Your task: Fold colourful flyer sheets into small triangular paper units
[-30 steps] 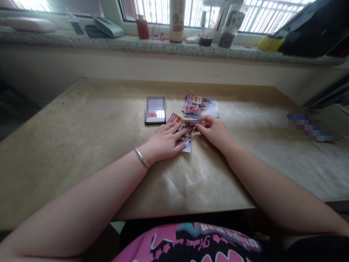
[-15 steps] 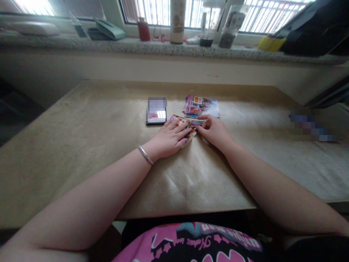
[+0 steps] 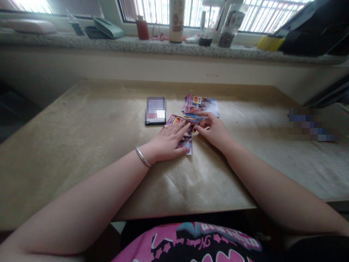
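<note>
A colourful printed leaflet [image 3: 187, 142] lies on the brown paper-covered table [image 3: 81, 145] in front of me. My left hand [image 3: 167, 142], with a silver bangle at the wrist, lies flat on the leaflet with fingers stretched out. My right hand [image 3: 214, 130] pinches the leaflet's upper right edge between thumb and fingers. A small stack of similar leaflets [image 3: 201, 105] sits just beyond my right hand.
A phone [image 3: 155, 111] lies to the left of the leaflets. A blurred item [image 3: 313, 125] rests at the table's right. The stone windowsill [image 3: 109, 43] behind holds a red cup [image 3: 142, 28], a tall bottle [image 3: 176, 20], jars and a yellow object [image 3: 269, 43].
The leaflet under my left hand has flattened out again, its lower corner showing near my fingers. My right hand has shifted slightly up along the leaflet's edge.
</note>
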Motion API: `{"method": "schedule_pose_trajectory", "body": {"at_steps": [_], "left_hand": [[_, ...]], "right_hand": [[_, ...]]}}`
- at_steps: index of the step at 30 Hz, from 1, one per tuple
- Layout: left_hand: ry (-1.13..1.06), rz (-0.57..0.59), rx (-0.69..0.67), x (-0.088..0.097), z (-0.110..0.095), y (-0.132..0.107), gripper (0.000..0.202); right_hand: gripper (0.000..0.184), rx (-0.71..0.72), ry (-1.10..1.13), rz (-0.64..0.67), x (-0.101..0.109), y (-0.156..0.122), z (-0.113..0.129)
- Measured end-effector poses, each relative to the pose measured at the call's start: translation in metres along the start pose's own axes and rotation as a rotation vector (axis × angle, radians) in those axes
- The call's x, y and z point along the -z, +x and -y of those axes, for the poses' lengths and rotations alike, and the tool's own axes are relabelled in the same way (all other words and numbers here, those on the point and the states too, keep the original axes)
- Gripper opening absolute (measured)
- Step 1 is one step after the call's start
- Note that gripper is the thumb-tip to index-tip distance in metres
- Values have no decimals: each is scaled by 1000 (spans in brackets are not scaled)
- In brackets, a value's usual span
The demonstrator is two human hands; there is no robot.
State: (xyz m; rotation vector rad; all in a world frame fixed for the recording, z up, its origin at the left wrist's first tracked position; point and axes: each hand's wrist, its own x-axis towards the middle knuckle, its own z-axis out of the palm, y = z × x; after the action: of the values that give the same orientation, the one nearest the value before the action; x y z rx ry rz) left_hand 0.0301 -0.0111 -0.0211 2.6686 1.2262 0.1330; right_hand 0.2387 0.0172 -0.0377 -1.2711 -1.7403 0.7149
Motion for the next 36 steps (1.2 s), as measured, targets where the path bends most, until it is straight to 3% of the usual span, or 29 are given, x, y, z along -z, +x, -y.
{"method": "schedule_pose_trajectory", "body": {"at_steps": [6,11,16,23,29,36], "left_hand": [[-67,-141,-85,-5,2,-2,90],[-107,-295,-200,-8,3,-3,106],[-117,-313,-274,-10,4,-2,124],[-132,-345,-320,-11,8,-2,133],[-115,-352,-334,-9,5,-2,135],[-101,-436,-279,-12,7,0,115]], "right_hand": [[29,109,11,-11,4,-2,5],[25,203,-108,76,9,-5,12],[27,276,-124,132,9,-10,16],[30,211,28,91,8,-9,11],[42,-33,334,114,3,-4,9],[32,53,204,204,5,-7,11]]}}
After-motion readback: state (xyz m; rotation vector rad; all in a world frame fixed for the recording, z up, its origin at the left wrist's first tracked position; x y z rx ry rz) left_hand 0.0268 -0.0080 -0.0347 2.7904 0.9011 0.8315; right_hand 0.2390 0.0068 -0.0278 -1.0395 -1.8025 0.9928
